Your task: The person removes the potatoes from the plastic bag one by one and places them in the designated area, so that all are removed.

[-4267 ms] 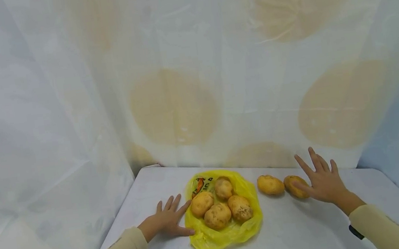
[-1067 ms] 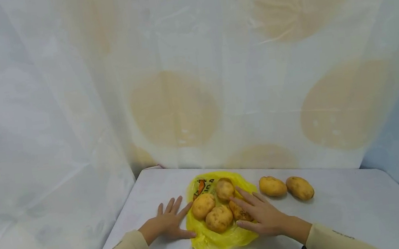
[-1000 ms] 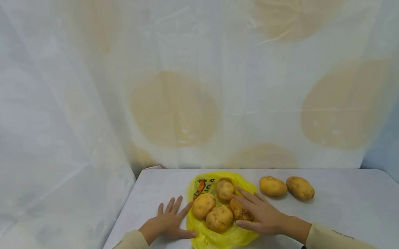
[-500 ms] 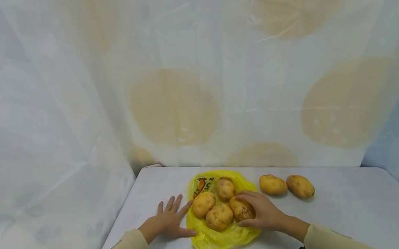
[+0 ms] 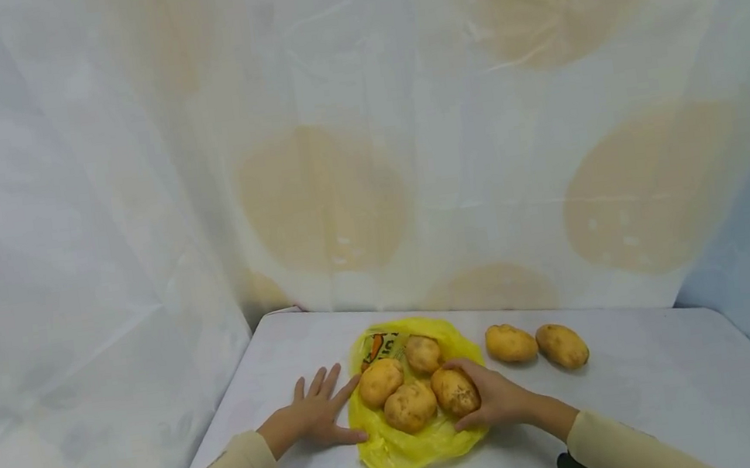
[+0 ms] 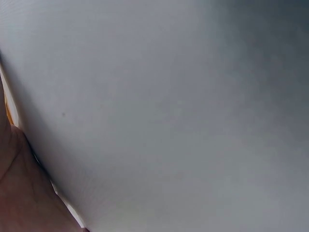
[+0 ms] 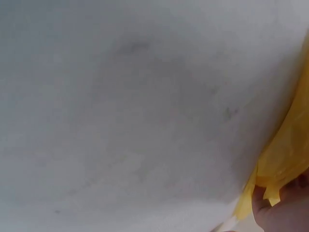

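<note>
A yellow plastic bag (image 5: 403,461) lies spread on the table with several potatoes on it. My right hand (image 5: 496,397) curls its fingers and thumb round the rightmost potato (image 5: 455,391), from the right side. Left of that one lie a front potato (image 5: 410,407), a left potato (image 5: 381,382) and a back potato (image 5: 422,354). My left hand (image 5: 313,417) rests with fingers spread, index and thumb tips at the bag's left edge. In the right wrist view, part of the right hand (image 7: 285,210) shows beside the bag's yellow plastic (image 7: 287,145). The left wrist view catches only a hand's edge (image 6: 29,188).
Two loose potatoes, one nearer the bag (image 5: 511,344) and one further right (image 5: 562,346), lie on the white table (image 5: 635,405). A white curtain with tan circles (image 5: 480,174) hangs behind, and a white sheet (image 5: 74,302) at the left.
My right hand has come left from over the loose potatoes to the bag. Its spread fingers have curled round the rightmost potato. My left hand has stayed in place.
</note>
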The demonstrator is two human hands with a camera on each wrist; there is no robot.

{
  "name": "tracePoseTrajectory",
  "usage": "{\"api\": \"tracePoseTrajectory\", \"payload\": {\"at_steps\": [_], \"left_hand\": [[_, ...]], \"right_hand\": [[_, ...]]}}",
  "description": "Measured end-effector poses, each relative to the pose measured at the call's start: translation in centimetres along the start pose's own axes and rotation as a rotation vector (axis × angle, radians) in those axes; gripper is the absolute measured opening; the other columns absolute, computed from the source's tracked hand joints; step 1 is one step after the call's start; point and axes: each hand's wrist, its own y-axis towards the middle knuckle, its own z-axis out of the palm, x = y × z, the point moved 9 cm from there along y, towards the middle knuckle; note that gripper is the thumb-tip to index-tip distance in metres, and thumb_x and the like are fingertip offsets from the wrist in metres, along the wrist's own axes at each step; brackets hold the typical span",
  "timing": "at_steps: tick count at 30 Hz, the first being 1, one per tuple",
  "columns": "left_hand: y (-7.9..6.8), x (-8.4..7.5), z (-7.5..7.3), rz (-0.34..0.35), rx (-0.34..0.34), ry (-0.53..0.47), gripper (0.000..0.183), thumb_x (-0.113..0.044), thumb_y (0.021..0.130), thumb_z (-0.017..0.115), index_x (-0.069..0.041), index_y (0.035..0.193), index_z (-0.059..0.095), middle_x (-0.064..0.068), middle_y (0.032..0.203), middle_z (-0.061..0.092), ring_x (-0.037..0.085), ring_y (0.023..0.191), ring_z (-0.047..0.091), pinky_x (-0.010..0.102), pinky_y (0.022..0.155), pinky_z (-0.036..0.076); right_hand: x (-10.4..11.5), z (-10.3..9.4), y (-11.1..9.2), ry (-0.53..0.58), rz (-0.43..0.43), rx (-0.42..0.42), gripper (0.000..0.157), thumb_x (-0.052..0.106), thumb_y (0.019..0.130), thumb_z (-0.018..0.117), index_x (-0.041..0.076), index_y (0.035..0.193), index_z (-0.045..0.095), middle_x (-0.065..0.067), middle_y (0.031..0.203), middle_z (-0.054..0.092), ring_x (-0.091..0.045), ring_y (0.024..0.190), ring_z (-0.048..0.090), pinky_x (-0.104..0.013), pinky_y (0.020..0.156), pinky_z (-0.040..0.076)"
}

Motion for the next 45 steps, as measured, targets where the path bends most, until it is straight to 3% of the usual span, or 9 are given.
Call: {"api": "tracePoseTrajectory", "payload": {"at_steps": [12,19,26,35,45], "left_hand": [[-0.1,0.1,0.1,0.001,-0.01,-0.003,0.11,-0.092,0.071,0.048,-0.034,0.159,0.016,0.012,0.168,0.0,0.042,0.153,0.005,0.07,0.116,0.003],[0.0,0.2,0.1,0.0,-0.002,-0.005,0.109,-0.091,0.071,0.048,-0.034,0.159,0.016,0.012,0.168,0.0,0.042,0.152,0.006,0.07,0.116,0.003],[-0.1,0.1,0.4,0.002,0.002,-0.011,0.109,-0.092,0.071,0.048,-0.035,0.158,0.017,0.012,0.168,0.002,0.042,0.152,0.007,0.071,0.116,0.004],[0.1,0.0,0.1,0.008,-0.023,-0.017,0.11,-0.092,0.07,0.047,-0.034,0.158,0.018,0.013,0.168,0.003,0.042,0.152,0.007,0.071,0.116,0.004],[-0.2,-0.1,0.0,0.007,-0.023,-0.025,0.109,-0.091,0.071,0.049,-0.033,0.158,0.019,0.013,0.168,0.003,0.042,0.152,0.007,0.071,0.116,0.003]], "right_hand": [[0.6,0.5,-0.1,0.006,-0.014,0.092,0.093,0.033,0.081,0.082,0.011,0.154,0.029,-0.017,0.153,0.039,-0.038,0.136,0.043,-0.062,0.108,0.036],[0.3,0.5,-0.1,0.034,0.007,0.065,0.089,0.032,0.079,0.083,0.013,0.152,0.034,-0.014,0.15,0.044,-0.037,0.131,0.048,-0.06,0.104,0.04],[-0.4,0.2,-0.7,0.175,0.076,0.043,0.086,0.027,0.08,0.082,0.013,0.151,0.037,-0.017,0.148,0.046,-0.035,0.128,0.05,-0.059,0.101,0.044],[-0.2,-1.6,-0.9,0.142,0.067,0.008,0.087,0.031,0.079,0.084,0.012,0.15,0.038,-0.015,0.141,0.052,-0.03,0.121,0.055,-0.049,0.094,0.051],[0.6,-3.2,-1.4,0.094,0.036,0.0,0.086,0.034,0.08,0.083,0.015,0.151,0.038,-0.012,0.14,0.054,-0.028,0.122,0.055,-0.049,0.098,0.048]]}}
